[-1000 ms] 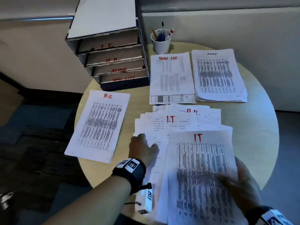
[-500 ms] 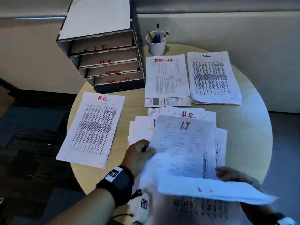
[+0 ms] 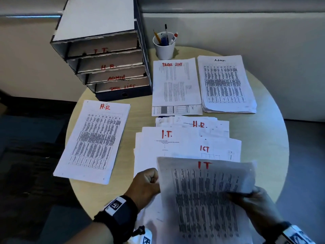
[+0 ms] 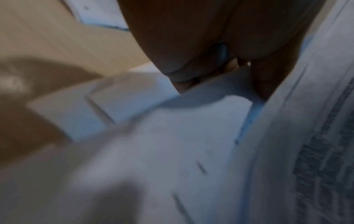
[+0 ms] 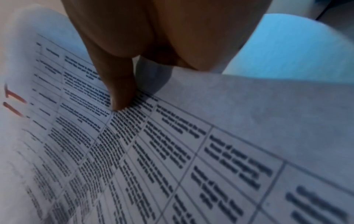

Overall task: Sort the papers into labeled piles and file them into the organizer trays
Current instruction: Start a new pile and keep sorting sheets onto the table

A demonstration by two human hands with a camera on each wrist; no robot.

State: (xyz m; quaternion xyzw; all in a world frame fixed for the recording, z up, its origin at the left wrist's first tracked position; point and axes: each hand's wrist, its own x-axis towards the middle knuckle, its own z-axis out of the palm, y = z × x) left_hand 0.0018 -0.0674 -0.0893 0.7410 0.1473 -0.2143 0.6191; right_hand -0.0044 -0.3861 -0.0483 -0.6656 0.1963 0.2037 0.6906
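- A round wooden table [image 3: 263,138] stands against a pale wall, under dim, bluish light; a dark carpeted floor lies to the left.
- At the table's back left stands the organizer [image 3: 105,59], four trays marked in red from the top down: I.T., H.R., ADMIN, TASK LIST. No paper shows in any tray front, so filing looks not yet begun.
- Sorted piles lie flat: the HR pile [image 3: 95,140] at left, the Task List pile [image 3: 175,85] and the Admin pile [image 3: 226,85] side by side at the back, beside a white pen cup [image 3: 165,47].
- In the middle lies the unsorted spread [image 3: 184,143], fanned, with sheets headed I.T., ICT and H.R. on show.
- Half a second ago a sheet was mid-flip over this spread; now the IT sheet [image 3: 207,199] is held face up and readable at the near edge.
- The right hand [image 3: 253,199] pinches its right edge, thumb on the print.
- The left hand [image 3: 146,185], fingers curled, grips papers at the sheet's left edge.
- No IT pile is laid out yet, so I judge this sheet could start one.
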